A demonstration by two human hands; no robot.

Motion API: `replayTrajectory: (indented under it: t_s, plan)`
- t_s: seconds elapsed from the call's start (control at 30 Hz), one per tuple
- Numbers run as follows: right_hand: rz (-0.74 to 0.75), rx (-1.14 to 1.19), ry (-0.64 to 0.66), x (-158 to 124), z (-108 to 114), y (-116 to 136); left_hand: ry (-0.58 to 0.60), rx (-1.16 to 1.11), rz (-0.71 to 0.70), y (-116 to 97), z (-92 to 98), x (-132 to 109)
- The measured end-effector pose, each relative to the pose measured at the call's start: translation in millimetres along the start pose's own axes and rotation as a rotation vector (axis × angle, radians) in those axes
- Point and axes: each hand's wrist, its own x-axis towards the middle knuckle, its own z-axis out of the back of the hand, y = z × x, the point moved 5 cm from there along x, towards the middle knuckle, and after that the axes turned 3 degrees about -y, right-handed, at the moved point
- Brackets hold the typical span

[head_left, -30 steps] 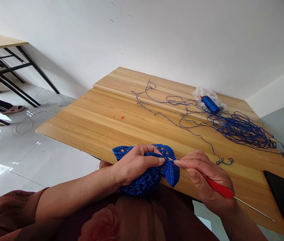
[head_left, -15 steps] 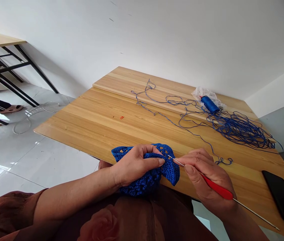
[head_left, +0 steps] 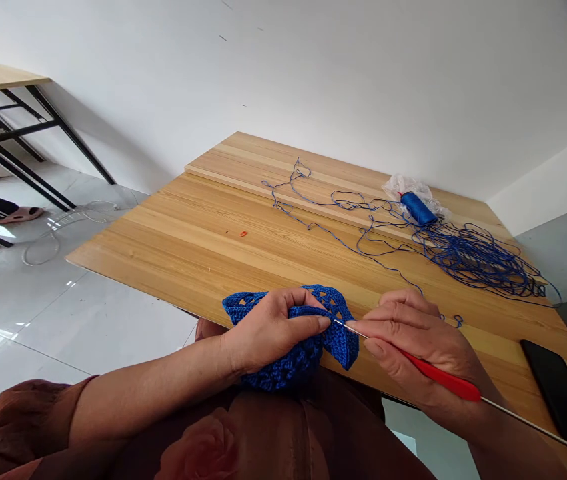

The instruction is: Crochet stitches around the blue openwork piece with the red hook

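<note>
A piece of blue crochet work [head_left: 283,367], with a ruffled openwork edge, rests over my lap at the table's front edge. My left hand [head_left: 273,330] is closed on it, thumb on the near side, pinching a folded edge. In my right hand [head_left: 418,347] is a crochet hook [head_left: 451,381] with a red grip and a long thin metal shaft. Its tip touches the blue work just right of my left thumb. My fingers press round the grip, and the shaft's back end reaches toward the lower right corner.
On the wooden table [head_left: 178,233] lie a blue yarn spool [head_left: 418,209] by a clear plastic bag [head_left: 403,183], a loose heap of blue yarn [head_left: 488,260] and a black phone [head_left: 558,390]. A small orange ring [head_left: 244,234] lies mid-table. Another person's foot [head_left: 23,214] shows at far left.
My right hand has shifted slightly to the right with the crochet hook, and the tip now sits lower, closer to my left thumb. My left hand and the blue work have barely moved.
</note>
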Motion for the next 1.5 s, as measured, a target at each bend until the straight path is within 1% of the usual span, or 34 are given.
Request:
replayTrajectory:
  t_s: [0.1, 0.2, 0.37, 0.47, 0.53, 0.6, 0.67, 0.73, 0.77, 0.8, 0.87, 0.93, 1.03, 1.17, 1.23, 1.3, 1.37, 1.43, 1.5]
  plan:
    - [-0.005, -0.027, 0.010, -0.8, -1.1, 0.1, -0.011, 0.065, -0.015, 0.1, 1.7, -0.4]
    - [-0.011, -0.126, 0.008, -1.4, -4.2, 1.6, -0.029, 0.149, -0.044, -0.6, 1.9, -0.7]
    - [0.049, -0.373, -0.070, 0.0, -13.9, 17.2, -0.130, 0.342, -0.209, -4.6, -0.4, -0.6]
    - [0.066, -0.476, -0.127, -2.5, -19.6, 25.1, -0.155, 0.394, -0.271, -5.4, -2.5, 0.1]
    - [0.068, -0.493, -0.141, -5.2, -22.2, 25.9, -0.151, 0.393, -0.266, -4.9, -3.3, 1.0]
    - [0.047, -0.461, -0.125, -6.5, -24.9, 22.6, -0.142, 0.375, -0.253, -4.3, -4.2, 1.9]
    - [-0.021, -0.357, -0.065, -5.2, -29.8, 15.8, -0.129, 0.341, -0.253, -3.9, -6.0, 2.5]
    - [-0.101, -0.203, 0.026, -3.1, -37.0, 9.5, -0.120, 0.298, -0.262, -3.8, -7.6, 2.8]
    - [-0.118, -0.147, 0.040, -2.2, -38.7, 8.4, -0.108, 0.281, -0.266, -4.1, -8.5, 2.9]
    - [-0.110, -0.128, 0.025, -1.8, -38.4, 8.8, -0.099, 0.275, -0.266, -4.4, -8.9, 2.9]
    - [-0.046, -0.201, -0.069, -3.3, -31.8, 12.9, -0.106, 0.285, -0.259, -5.9, -7.2, 2.5]
    - [0.030, -0.344, -0.150, -8.3, -24.0, 18.6, -0.126, 0.321, -0.250, -7.7, -4.1, 1.9]
    - [0.087, -0.477, -0.155, -17.0, -20.3, 25.6, -0.152, 0.377, -0.285, -10.5, -1.4, 1.4]
    - [0.077, -0.527, -0.142, -22.4, -24.7, 33.5, -0.174, 0.370, -0.363, -13.2, -1.7, 2.3]
    - [0.060, -0.499, -0.136, -21.7, -24.8, 35.4, -0.157, 0.363, -0.370, -14.5, -1.7, 2.7]
    - [0.038, -0.404, -0.107, -19.8, -20.6, 34.2, -0.108, 0.362, -0.366, -17.1, -1.3, 2.2]
    - [-0.013, -0.225, -0.042, -17.8, -13.9, 28.9, -0.030, 0.349, -0.352, -20.6, -1.0, 0.9]
    - [-0.101, -0.013, 0.047, -17.0, -8.3, 21.9, 0.060, 0.318, -0.314, -23.3, -1.5, -0.6]
    - [-0.156, 0.112, 0.106, -17.0, -5.7, 19.1, 0.122, 0.289, -0.280, -25.2, -2.3, -1.9]
